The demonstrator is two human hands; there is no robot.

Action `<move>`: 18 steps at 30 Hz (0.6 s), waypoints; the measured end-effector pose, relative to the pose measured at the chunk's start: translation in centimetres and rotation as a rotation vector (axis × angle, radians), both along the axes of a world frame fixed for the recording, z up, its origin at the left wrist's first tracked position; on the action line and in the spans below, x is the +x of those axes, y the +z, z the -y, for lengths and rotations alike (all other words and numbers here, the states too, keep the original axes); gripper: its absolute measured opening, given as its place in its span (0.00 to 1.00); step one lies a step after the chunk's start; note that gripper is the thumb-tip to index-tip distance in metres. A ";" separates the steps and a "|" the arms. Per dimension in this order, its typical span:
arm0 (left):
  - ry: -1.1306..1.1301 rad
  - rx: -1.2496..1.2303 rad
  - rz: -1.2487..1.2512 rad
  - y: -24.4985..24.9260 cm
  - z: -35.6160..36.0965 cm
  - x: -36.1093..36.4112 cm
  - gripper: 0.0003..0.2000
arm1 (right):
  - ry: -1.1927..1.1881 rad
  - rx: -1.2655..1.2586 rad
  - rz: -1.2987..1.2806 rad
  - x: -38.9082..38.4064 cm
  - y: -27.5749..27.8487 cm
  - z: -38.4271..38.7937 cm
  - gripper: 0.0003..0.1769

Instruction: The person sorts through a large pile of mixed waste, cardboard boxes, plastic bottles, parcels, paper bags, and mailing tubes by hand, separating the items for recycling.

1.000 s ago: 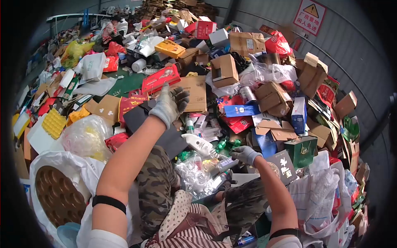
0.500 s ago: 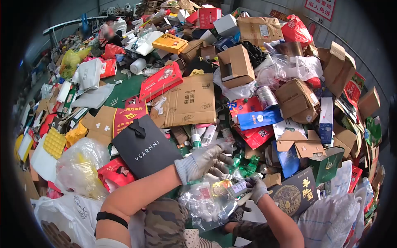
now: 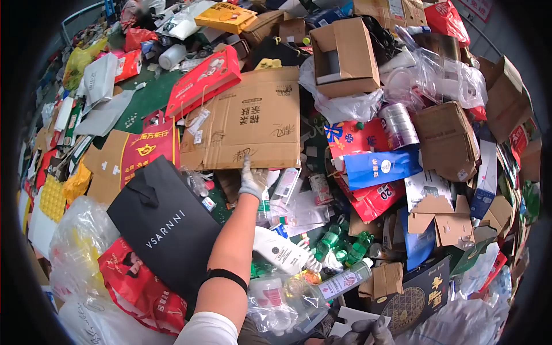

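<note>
My left hand (image 3: pixel 252 179), in a pale grey glove, reaches forward and grips the near edge of a flattened cardboard box (image 3: pixel 259 118), one finger lying on its top face. Just below that wrist lie a white bottle (image 3: pixel 279 250) and clear plastic packaging. Low in the view, my right hand (image 3: pixel 371 332) shows gloved, curled fingers, partly cut off by the frame edge. Beside it are a white card (image 3: pixel 348 319) and a black box with a gold round pattern (image 3: pixel 405 299). I cannot tell what these fingers hold.
A black paper bag (image 3: pixel 164 224) leans left of my forearm. Green plastic bottles (image 3: pixel 345 244) and a clear labelled bottle (image 3: pixel 345 280) lie to the right. Further out are an open brown carton (image 3: pixel 345 57), a blue bag (image 3: pixel 382 168) and a red box (image 3: pixel 204 80).
My left hand has moved forward from over the bottles to the cardboard box edge and closed on it. My right hand has drawn back toward the bottom. The view has tilted down.
</note>
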State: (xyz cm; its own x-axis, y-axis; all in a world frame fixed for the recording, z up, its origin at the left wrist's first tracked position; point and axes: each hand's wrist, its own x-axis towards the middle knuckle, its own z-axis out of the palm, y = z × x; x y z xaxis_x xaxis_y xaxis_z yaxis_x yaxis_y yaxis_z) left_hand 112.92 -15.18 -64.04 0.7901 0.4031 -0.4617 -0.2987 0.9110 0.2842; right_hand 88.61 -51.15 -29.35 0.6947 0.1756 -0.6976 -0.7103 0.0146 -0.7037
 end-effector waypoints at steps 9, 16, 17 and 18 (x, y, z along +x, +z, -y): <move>0.097 -0.048 -0.241 12.6 4.4 1.8 0.16 | -0.061 0.079 0.030 0.0 0.8 -0.2 0.24; -0.307 0.201 -0.362 27.0 17.9 -13.2 0.15 | -0.116 0.323 0.119 1.9 1.0 0.3 0.23; -0.262 0.214 -0.368 30.6 17.9 -14.3 0.15 | -0.072 0.292 0.136 1.8 1.2 0.0 0.23; -0.218 0.224 -0.381 33.6 17.2 -14.8 0.15 | -0.041 0.270 0.185 1.6 1.2 -0.4 0.22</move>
State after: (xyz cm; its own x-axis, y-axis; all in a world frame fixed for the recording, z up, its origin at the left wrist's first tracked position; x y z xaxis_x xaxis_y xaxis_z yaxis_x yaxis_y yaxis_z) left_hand 98.08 -32.42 -30.47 0.6587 0.3699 -0.6552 0.0552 0.8447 0.5324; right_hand 90.20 -50.73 -28.11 0.8155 0.3058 -0.4914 -0.5660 0.2440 -0.7875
